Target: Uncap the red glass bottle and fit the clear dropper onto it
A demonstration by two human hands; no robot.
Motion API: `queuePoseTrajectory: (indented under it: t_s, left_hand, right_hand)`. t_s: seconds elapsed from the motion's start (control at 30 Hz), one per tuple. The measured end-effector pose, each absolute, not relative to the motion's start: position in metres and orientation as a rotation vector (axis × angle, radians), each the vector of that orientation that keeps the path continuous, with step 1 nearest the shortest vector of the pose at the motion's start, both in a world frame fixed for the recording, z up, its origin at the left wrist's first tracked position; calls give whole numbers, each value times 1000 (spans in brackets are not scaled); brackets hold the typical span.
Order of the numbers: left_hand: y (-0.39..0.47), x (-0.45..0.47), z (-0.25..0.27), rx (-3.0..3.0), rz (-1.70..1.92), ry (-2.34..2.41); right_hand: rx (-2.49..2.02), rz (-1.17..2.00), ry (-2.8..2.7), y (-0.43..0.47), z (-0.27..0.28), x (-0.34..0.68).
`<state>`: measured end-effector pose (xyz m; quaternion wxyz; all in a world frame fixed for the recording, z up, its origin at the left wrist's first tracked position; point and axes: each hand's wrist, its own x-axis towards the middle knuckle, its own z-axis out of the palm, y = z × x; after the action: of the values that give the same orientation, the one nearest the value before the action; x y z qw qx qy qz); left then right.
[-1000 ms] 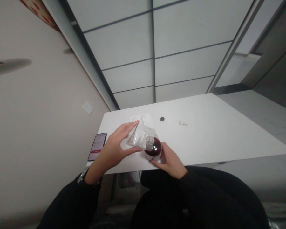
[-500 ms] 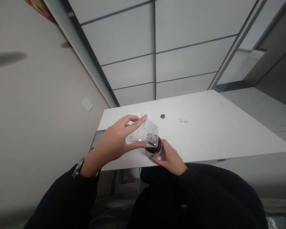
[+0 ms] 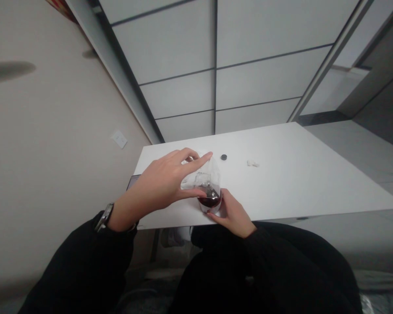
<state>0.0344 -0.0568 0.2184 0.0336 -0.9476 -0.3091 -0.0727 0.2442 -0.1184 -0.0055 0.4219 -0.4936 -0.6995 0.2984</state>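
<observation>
Over the near side of the white table (image 3: 265,179), my left hand (image 3: 162,181) has its thumb and fingers round a clear, square-sided container (image 3: 212,172), which is tilted above a cup. Glare and the fingers hide part of the container, so its exact kind is unclear. Just beneath it stands the cup (image 3: 210,207), with dark red contents or a dark red inside and a paler lower wall. From the right, my right hand (image 3: 234,214) grips the cup's side, thumb at the front. The container's lower end overlaps the cup's rim; I cannot tell whether they touch.
A small dark round cap (image 3: 224,157) lies beyond the hands. To its right is a crumpled white scrap (image 3: 253,163). A phone (image 3: 133,179) at the left table edge is partly covered by my left arm. Sliding panels (image 3: 180,98) stand behind the table.
My left hand has shifted slightly right and up, and the clear container has tipped more upright over the cup. My right hand keeps its hold. More of the phone is covered.
</observation>
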Motion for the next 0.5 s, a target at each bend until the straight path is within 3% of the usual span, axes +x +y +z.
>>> queuePoseTrajectory:
  t_s: [0.5]
  left_hand:
    - [-61,56,240,-2823,99,-951]
  right_hand:
    - [-1257,761,-1767,-119,-2,244]
